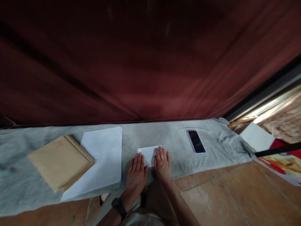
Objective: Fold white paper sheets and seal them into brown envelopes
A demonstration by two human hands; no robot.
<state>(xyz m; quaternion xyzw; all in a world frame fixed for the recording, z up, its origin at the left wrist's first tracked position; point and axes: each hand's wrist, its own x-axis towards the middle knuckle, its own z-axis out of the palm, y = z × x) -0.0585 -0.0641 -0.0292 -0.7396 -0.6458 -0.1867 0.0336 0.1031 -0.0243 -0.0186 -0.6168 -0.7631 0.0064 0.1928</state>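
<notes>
At lower centre, a folded paper is pressed flat on the grey cloth by the left hand and right hand, fingers spread, grasping nothing.

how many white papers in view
3: the small paper under left hand and right hand, the large sheet beside the brown envelopes (maybe stacked), and a third sheet off the cloth, far right.

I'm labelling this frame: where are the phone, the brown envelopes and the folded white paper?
phone [196, 141], head view, middle of its dark screen.
brown envelopes [60, 161], head view, top face of the stack.
folded white paper [148, 151], head view, bare part near its far edge.
</notes>
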